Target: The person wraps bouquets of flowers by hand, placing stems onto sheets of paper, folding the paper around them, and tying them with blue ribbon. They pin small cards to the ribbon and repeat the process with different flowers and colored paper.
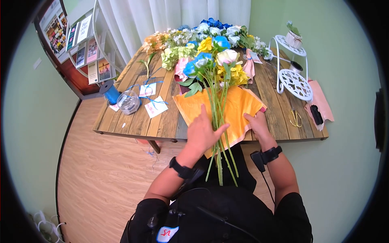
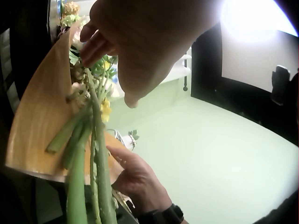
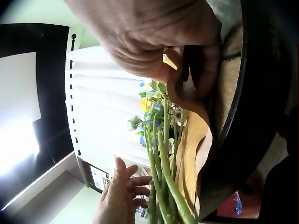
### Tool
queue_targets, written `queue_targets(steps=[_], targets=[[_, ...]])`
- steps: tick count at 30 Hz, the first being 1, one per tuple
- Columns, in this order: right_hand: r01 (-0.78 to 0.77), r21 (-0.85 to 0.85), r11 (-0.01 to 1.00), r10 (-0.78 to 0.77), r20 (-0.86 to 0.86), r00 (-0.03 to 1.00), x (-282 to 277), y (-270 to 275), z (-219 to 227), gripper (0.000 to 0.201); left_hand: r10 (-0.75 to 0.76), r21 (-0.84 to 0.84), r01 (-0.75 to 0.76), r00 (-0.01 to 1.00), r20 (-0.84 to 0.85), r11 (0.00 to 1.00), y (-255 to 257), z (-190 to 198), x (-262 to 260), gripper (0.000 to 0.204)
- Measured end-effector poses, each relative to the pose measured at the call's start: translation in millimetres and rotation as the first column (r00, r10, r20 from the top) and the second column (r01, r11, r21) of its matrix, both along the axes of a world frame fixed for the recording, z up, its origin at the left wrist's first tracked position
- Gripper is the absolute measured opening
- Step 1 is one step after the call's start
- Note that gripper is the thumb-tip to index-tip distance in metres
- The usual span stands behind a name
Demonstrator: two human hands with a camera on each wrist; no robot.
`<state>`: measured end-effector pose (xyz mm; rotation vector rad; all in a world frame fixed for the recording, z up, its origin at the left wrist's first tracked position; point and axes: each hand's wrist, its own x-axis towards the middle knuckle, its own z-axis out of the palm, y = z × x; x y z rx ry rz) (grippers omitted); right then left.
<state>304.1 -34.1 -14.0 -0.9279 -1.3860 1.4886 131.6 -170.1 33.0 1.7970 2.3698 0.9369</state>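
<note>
A bouquet of artificial flowers (image 1: 227,57), blue, yellow and white, lies on orange wrapping paper (image 1: 241,104) at the table's front. Its long green stems (image 1: 220,172) stick out past the front edge toward the person. My left hand (image 1: 200,133) is beside the stems, fingers extended and thumb reaching across them; the right wrist view shows this left hand (image 3: 119,193) with its fingers spread. At the paper's right edge, my right hand (image 1: 259,126) pinches the border between thumb and fingers. Up close, the paper (image 3: 194,130) curves out from under the right hand (image 3: 159,37).
More artificial flowers (image 1: 178,40) are heaped along the back. On the left are a blue ribbon spool (image 1: 109,92), a glass jar (image 1: 129,102) and cards (image 1: 156,107) with blue ribbon. Scissors (image 1: 296,118) and a white tiered stand (image 1: 296,84) are on the right.
</note>
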Motion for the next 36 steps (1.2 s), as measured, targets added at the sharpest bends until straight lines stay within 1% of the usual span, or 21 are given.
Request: queue_targets(steps=[2,3,7,9,13,15,16,18,19,21,22,24,25,27,28,29,30,31,33,34,36], targets=[[-0.003,0.035,0.999,0.002,0.021,1.0,-1,0,-1,0.036,-0.027,-0.117,0.04,0.993,0.113,0.992,9,-5,10,0.107],[-0.002,0.068,0.998,-0.001,0.041,0.999,-1,1,-1,0.038,-0.05,-0.145,0.07,0.989,0.136,0.987,12,1,12,0.104],[0.054,0.137,0.989,-0.063,0.064,0.996,-3,2,-4,0.039,-0.076,-0.096,0.096,0.977,0.198,0.991,31,-16,9,0.094],[0.113,0.264,0.958,-0.153,0.137,0.979,-4,6,-10,0.039,-0.055,-0.095,0.076,0.978,0.202,0.993,34,-16,10,0.087],[0.135,0.227,0.964,-0.181,0.198,0.963,-1,12,-13,0.033,-0.039,-0.089,0.056,0.982,0.185,0.994,33,-12,6,0.082],[0.144,0.127,0.981,-0.162,0.144,0.976,1,7,-6,0.031,-0.079,0.021,0.076,0.972,0.221,0.997,35,-12,2,0.077],[0.143,0.127,0.982,-0.161,0.145,0.976,2,3,-1,0.031,-0.078,0.02,0.076,0.972,0.221,0.997,35,-10,0,0.077],[0.135,0.103,0.985,-0.141,0.048,0.989,7,-8,11,0.032,-0.154,0.088,0.135,0.946,0.285,0.987,36,-7,-2,0.073],[0.133,0.102,0.986,-0.138,0.051,0.989,10,-12,14,0.032,-0.152,0.087,0.132,0.946,0.288,0.987,37,-9,-2,0.073],[0.103,0.062,0.993,-0.101,-0.047,0.994,15,-17,16,0.034,-0.153,0.146,0.112,0.94,0.305,0.983,36,-10,-1,0.069],[0.1,0.061,0.993,-0.098,-0.044,0.994,18,-19,18,0.034,-0.15,0.146,0.109,0.94,0.307,0.983,34,-8,0,0.069],[0.084,0.069,0.994,-0.085,0.023,0.996,21,-23,20,0.036,-0.057,-0.161,0.104,0.961,0.27,0.981,29,-1,2,0.07],[0.081,0.071,0.994,-0.082,0.023,0.996,22,-24,21,0.036,-0.055,-0.159,0.101,0.961,0.27,0.982,26,1,3,0.07],[0.056,0.074,0.996,-0.056,0.006,0.998,21,-27,22,0.035,-0.033,-0.108,0.049,0.988,0.149,0.993,21,2,2,0.071],[0.053,0.076,0.996,-0.053,0.005,0.999,20,-28,25,0.035,-0.03,-0.107,0.046,0.989,0.148,0.993,20,-2,-3,0.071],[0.042,0.081,0.996,-0.041,-0.009,0.999,18,-30,28,0.035,0.062,0.056,-0.065,0.997,0.056,0.996,20,-10,-12,0.073],[0.032,0.087,0.996,-0.03,-0.026,0.999,14,-32,32,0.035,0.166,0.226,-0.156,0.986,-0.022,0.961,21,-16,-23,0.074],[0.032,0.088,0.996,-0.029,-0.032,0.999,10,-34,35,0.035,0.167,0.228,-0.156,0.986,-0.027,0.961,20,-20,-37,0.074],[-0.042,0.127,0.991,0.064,-0.176,0.982,-1,-38,41,0.035,0.336,0.27,-0.311,0.941,-0.048,0.911,18,-26,-69,0.069],[-0.043,0.13,0.991,0.066,-0.179,0.982,-7,-40,42,0.035,0.338,0.273,-0.312,0.94,-0.051,0.91,21,-35,-84,0.069],[-0.103,0.082,0.991,0.122,-0.277,0.953,-22,-44,45,0.032,0.308,0.132,-0.34,0.926,0.216,0.931,29,-49,-105,0.064]])
